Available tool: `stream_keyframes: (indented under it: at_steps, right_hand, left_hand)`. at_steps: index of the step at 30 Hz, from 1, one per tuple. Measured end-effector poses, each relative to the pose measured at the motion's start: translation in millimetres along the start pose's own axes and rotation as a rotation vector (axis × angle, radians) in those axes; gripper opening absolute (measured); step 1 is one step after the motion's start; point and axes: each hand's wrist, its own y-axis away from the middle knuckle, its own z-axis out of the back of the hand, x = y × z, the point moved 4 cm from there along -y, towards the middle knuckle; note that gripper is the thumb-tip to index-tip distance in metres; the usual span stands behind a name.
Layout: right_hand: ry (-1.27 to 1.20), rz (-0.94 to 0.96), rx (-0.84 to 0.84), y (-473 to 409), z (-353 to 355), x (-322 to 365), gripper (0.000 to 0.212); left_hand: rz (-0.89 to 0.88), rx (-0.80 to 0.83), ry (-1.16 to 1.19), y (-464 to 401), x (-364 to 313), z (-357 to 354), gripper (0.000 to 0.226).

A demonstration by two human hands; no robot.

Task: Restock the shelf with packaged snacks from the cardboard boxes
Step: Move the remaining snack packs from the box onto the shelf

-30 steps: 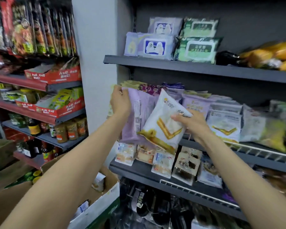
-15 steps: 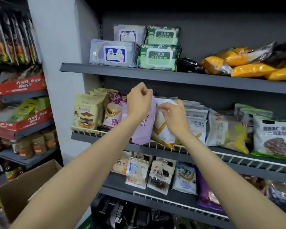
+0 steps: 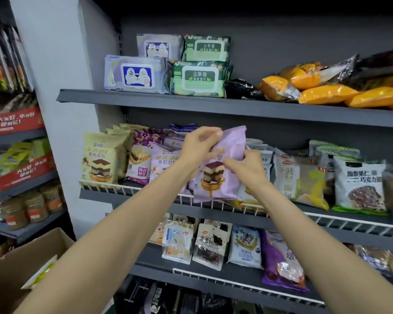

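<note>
The left hand [image 3: 197, 147] pinches the purple pack's [image 3: 222, 175] top corner; the right hand [image 3: 247, 168] grips its right edge. The pack stands over the shelf's [image 3: 132, 196] wire rail, box [image 3: 16, 264] at seven o'clock.

My two forearms bare from elbow to wrist, no sleeves in sight, my left hand [image 3: 199, 147] and right hand [image 3: 245, 167] ungloved, no rings, watch or bands showing, fingernails short and plain

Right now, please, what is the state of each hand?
Left hand: pinching the upper edge of the purple mousse bread packet.
Right hand: fingers curled on the same packet's right side, holding it.
</note>
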Motion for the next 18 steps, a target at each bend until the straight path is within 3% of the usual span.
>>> stream_keyframes:
  at_steps: [3,5,7,9,10,13,16,18]
  right_hand:
    - [-0.274,-0.071,0.016,1,9,-15,0.004]
    - [-0.380,-0.061,0.054,1,14,-16,0.013]
    - [-0.346,-0.014,0.086,2,14,-16,0.017]
    - [-0.202,0.032,0.109,1,11,-14,0.021]
    - [-0.129,0.053,0.130,1,10,-11,0.025]
    - [-0.009,0.126,0.107,-4,13,-6,0.036]
    - [0.083,0.161,-0.090,-14,30,-7,0.041]
    - [0.139,0.201,-0.178,-19,41,-10,0.035]
  left_hand:
    - [0.118,0.010,-0.280,-6,27,19,0.057]
    - [0.242,0.130,-0.329,-4,47,24,0.081]
    - [0.279,0.222,-0.286,0,56,19,0.084]
    - [0.251,0.236,-0.295,1,57,13,0.063]
    - [0.233,0.211,-0.296,-2,61,12,0.063]
    - [0.235,0.075,-0.253,-11,70,16,0.094]
    - [0.190,-0.193,-0.415,-16,64,29,0.077]
    - [0.165,-0.260,-0.498,-24,62,32,0.083]
